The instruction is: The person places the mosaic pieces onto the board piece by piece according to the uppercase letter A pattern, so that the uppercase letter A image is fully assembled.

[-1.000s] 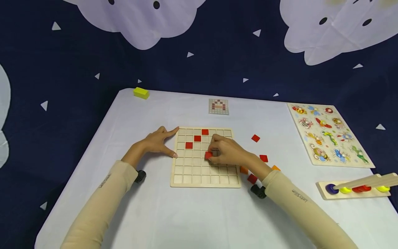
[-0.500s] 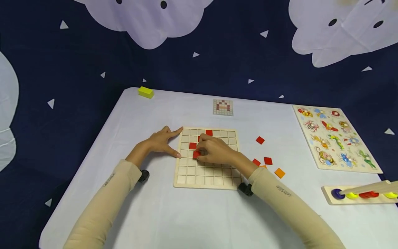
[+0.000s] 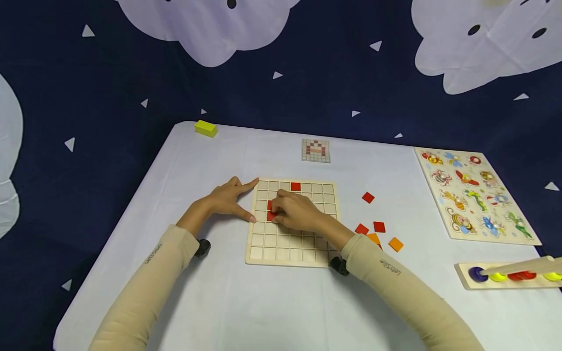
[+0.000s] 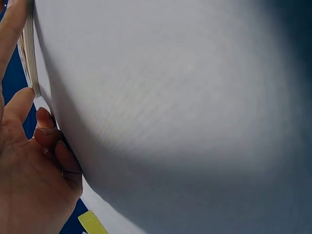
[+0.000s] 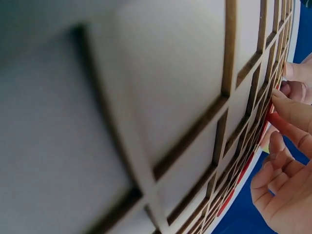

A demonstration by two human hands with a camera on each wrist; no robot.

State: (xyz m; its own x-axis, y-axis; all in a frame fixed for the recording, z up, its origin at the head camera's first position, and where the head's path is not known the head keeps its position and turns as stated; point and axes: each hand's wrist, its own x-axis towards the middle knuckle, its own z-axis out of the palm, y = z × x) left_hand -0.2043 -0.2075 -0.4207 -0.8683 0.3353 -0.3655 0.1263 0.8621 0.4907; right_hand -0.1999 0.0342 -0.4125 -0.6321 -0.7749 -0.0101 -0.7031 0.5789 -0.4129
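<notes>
Head view, starting on the left: what do you see?

A yellow block (image 3: 206, 128) near the far edge of the white table (image 3: 281, 307). Then the left hand (image 3: 228, 198), thumb and index finger straight and spread wide, tips touching the left edge of a wooden board (image 3: 282, 253).

And its other fingers?

Loosely bent, going by the left wrist view.

What's on the board?

A red tile (image 3: 270, 216) toward its left side, pinched between thumb and finger of the right hand (image 3: 296, 211). Just beyond it is a second red tile (image 3: 270, 204); a third red tile (image 3: 295, 186) sits in the top row.

Is the pinched one flat in its square?

I can't tell; the fingers cover part of it.

Farther right?

A picture card (image 3: 315, 150), loose red tiles (image 3: 379, 227), orange tiles (image 3: 395, 244), an animal puzzle (image 3: 476, 195), then a peg stand (image 3: 463, 279).
</notes>
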